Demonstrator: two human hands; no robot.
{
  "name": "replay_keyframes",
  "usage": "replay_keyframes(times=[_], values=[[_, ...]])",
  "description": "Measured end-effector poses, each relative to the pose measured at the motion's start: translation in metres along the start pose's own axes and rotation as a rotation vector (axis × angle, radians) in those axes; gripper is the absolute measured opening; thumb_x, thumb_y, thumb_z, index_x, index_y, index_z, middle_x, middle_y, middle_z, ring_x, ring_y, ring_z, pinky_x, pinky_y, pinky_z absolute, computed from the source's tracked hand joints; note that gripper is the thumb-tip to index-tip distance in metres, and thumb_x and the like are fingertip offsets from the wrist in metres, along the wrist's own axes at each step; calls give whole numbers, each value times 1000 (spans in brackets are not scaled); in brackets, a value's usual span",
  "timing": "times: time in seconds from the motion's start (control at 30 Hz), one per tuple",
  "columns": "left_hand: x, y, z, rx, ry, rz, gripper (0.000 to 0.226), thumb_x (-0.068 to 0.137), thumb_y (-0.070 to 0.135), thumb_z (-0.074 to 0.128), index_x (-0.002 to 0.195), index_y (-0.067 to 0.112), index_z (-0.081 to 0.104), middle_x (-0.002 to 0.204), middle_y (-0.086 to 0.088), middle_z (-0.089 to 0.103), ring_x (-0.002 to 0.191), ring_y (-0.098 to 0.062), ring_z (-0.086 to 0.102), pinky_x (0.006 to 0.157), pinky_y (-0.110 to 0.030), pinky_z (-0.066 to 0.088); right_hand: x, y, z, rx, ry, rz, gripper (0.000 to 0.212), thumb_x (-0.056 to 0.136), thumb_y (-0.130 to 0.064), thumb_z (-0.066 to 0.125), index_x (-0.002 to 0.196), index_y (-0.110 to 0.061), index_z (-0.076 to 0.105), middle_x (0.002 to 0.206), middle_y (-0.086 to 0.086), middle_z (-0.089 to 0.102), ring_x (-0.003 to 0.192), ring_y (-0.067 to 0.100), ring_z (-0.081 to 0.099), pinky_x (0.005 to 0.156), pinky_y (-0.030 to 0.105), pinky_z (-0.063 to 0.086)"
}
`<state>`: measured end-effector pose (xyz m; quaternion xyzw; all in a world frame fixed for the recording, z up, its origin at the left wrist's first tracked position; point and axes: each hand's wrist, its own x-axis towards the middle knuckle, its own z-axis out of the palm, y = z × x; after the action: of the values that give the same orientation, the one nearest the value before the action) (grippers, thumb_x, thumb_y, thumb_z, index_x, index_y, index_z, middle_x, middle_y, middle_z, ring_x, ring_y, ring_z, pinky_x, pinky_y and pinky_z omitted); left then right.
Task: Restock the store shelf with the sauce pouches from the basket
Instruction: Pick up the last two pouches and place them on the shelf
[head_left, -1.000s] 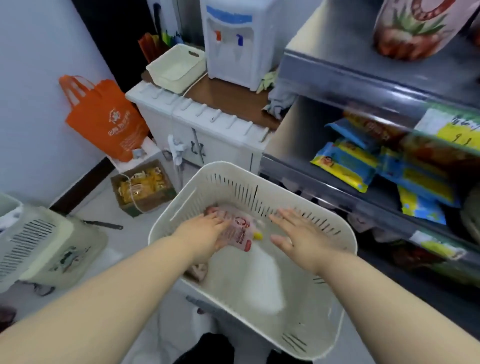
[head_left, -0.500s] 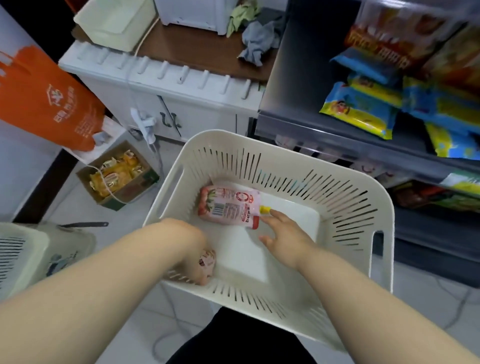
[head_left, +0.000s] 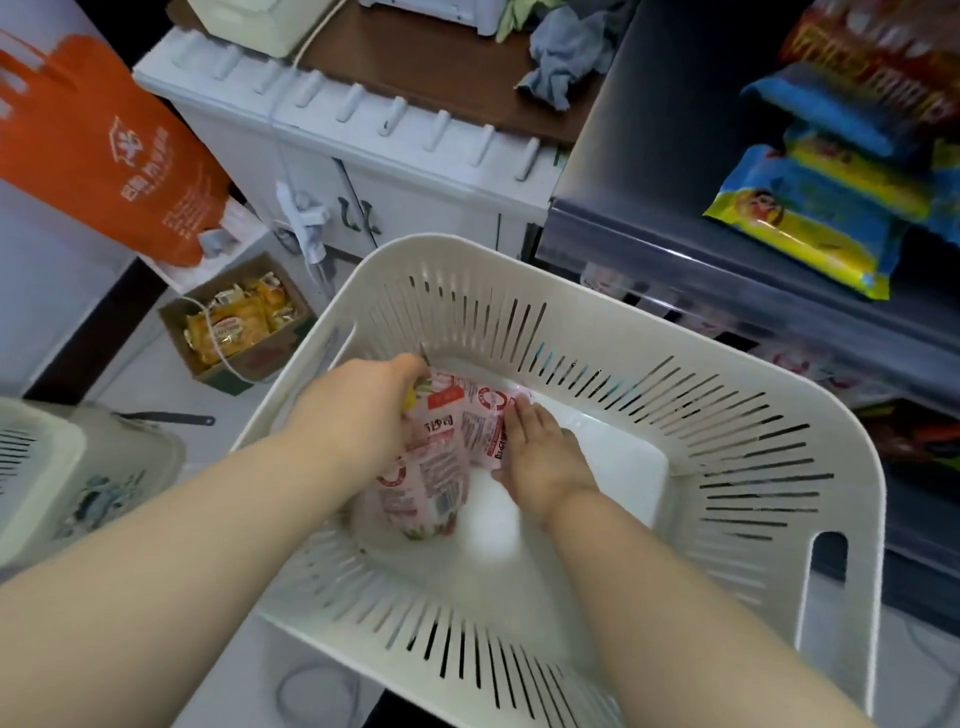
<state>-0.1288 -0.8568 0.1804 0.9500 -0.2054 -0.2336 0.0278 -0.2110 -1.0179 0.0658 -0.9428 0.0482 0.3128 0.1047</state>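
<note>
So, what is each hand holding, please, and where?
Left hand grips a pink plastic sauce pouch by its capped end; right hand merely touches a second pouch.

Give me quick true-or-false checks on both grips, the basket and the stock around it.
1. The left grip and right grip are both inside the white basket. True.
2. The basket holds no pouches. False: two pink sauce pouches are in it, the left pouch and the right pouch.
3. The left grip holds the left pouch. True.
4. The orange bag sits on the shelf. False: it is far left, the shelf is on the right.
5. The cardboard box holds blue packets. False: yellow ones.
</note>
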Motion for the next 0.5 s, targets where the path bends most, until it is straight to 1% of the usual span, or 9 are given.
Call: replay_keyframes(times=[0.03,0.1,0.17,0.2,0.27,0.33,0.4,0.43,0.5], values=[[1,1,3,-29,43,-28,55,81,32,67,130,34,42,107,-3,65,93,-24,62,73,-37,56,4,0,4,-56,10,-2,75,97,-36,42,149,-4,0,159,15,-4,145,32,7,113,44,21],[2,2,6,-64,110,-55,57,78,39,69,127,35,41,103,2,66,91,-22,62,72,-36,56,6,-2,11,-190,19,-26,64,100,-25,34,147,3,2,156,25,4,140,39,17,106,47,31],[2,4,7,-65,105,-49,53,78,39,68,125,37,42,102,2,66,91,-23,62,71,-36,55,6,-4,13,-260,5,-46,55,99,-16,33,144,8,11,149,33,20,131,44,30,94,46,41],[2,5,6,-54,78,-39,51,78,37,67,124,37,43,102,2,66,91,-23,62,70,-35,55,4,-4,9,-269,-1,-56,50,98,-14,34,141,7,20,142,33,31,125,43,37,86,43,43],[0,9,4,-4,38,0,50,79,35,64,124,38,43,102,2,66,91,-22,63,68,-33,55,-5,-4,-4,-262,1,-104,37,97,-12,37,131,3,36,126,25,49,113,37,46,73,39,41],[0,14,2,68,34,62,54,81,33,63,129,35,39,99,2,66,91,-23,63,66,-32,53,-19,-5,-21,-241,23,-168,32,97,-11,37,127,-1,42,121,19,55,110,34,50,73,38,42],[-3,19,0,85,18,116,57,82,29,61,132,32,34,94,1,64,87,-24,63,66,-32,53,-38,-10,-41,-233,30,-181,35,94,-5,39,128,-2,43,121,18,57,109,33,53,78,38,44],[-5,21,-1,74,15,129,57,83,27,59,133,32,33,96,0,64,87,-25,63,67,-33,53,-47,-12,-52,-244,36,-171,37,92,-2,40,128,-2,44,120,17,58,108,33,55,76,38,44],[-9,25,-2,34,31,129,55,84,22,53,134,37,36,104,-5,65,94,-29,62,71,-34,52,-65,-13,-74,-289,56,-140,35,89,0,43,123,-7,48,111,13,62,98,31,60,58,32,39]])
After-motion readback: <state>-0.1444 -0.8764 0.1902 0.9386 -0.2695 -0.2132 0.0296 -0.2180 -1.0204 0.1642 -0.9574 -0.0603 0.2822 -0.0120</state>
